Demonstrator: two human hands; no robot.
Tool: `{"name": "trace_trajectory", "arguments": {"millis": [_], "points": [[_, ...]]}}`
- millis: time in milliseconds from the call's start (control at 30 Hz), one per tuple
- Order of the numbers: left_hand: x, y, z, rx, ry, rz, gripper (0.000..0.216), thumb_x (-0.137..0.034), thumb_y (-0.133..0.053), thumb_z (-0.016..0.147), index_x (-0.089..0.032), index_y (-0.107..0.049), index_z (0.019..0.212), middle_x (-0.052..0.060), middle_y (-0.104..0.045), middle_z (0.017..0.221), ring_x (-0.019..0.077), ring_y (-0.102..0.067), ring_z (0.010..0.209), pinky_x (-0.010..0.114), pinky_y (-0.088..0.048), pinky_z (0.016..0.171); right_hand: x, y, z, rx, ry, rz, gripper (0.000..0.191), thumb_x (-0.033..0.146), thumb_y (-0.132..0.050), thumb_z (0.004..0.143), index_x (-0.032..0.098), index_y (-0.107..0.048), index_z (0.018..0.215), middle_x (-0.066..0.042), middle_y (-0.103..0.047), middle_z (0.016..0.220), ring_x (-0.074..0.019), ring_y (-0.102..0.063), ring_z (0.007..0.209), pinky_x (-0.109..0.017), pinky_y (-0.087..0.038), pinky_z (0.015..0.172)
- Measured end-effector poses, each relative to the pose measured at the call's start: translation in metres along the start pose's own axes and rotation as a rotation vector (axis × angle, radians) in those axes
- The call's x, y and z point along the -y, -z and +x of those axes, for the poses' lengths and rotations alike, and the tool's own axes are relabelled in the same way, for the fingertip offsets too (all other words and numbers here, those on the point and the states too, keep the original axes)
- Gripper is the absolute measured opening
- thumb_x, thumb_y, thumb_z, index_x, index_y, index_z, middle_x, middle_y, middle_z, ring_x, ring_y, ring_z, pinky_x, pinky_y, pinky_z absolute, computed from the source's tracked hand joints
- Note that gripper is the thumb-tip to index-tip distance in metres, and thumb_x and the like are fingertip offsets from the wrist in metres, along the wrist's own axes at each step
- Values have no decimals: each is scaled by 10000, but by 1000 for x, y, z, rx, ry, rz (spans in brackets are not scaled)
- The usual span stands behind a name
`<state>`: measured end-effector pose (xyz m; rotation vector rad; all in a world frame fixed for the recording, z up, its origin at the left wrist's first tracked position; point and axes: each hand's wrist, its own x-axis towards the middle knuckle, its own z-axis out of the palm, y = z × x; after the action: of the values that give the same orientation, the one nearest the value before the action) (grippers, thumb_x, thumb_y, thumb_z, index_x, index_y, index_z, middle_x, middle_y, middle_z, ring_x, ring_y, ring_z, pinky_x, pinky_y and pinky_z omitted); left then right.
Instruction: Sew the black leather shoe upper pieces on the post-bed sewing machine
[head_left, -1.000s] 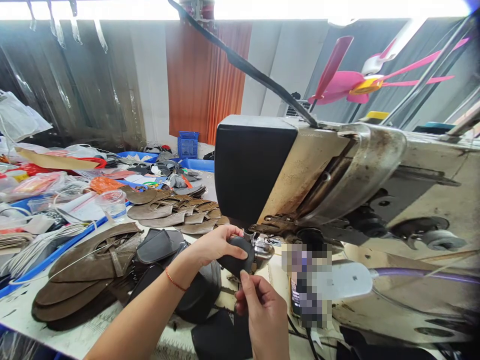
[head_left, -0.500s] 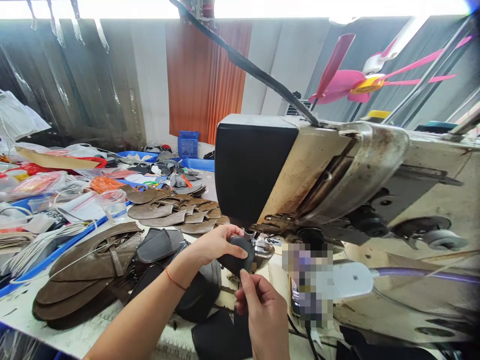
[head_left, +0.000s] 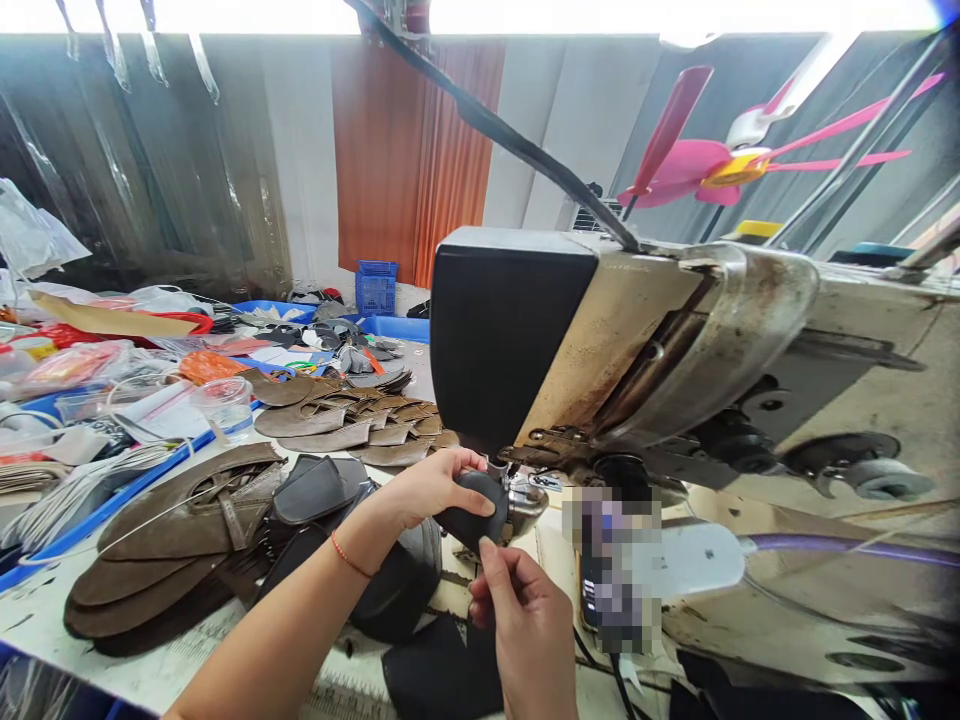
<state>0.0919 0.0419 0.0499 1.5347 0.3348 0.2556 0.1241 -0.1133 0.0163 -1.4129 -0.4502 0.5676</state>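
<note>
My left hand [head_left: 431,490] is closed on a rounded black leather piece [head_left: 463,527], thumb on its face, right beside the metal working parts [head_left: 525,505] under the sewing machine's head [head_left: 517,340]. At the lower edge of that same piece, my right hand [head_left: 529,610] pinches with thumb and curled fingers; the exact grip behind the thumb is hidden. Below the hands lies a flat black piece [head_left: 439,670]. A pile of black leather pieces [head_left: 397,585] sits under my left forearm.
Brown shoe uppers [head_left: 180,520] are stacked at the left, with more brown pieces [head_left: 360,420] behind. A partly blurred phone [head_left: 590,590] and a white plug block [head_left: 697,560] with cables stand right of my hands. A pink fan [head_left: 697,170] is above.
Both hands and the black leather piece look almost the same as half a second ago. The right hand has shifted very slightly left.
</note>
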Motion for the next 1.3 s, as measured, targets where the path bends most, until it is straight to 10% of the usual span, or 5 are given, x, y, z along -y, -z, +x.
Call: {"name": "trace_trajectory", "arguments": {"millis": [1300], "points": [[-1,-2,0,-40,-10,-9,360,-215,-766,528,-142,-594,836,-19,-609,709,94,-514,592,197,-364,527,0,0,-1,-20,-22,7,412,585,-676,672,195,-582,580,34,-538,476,-99,-465,422,-208,-386,429]]}}
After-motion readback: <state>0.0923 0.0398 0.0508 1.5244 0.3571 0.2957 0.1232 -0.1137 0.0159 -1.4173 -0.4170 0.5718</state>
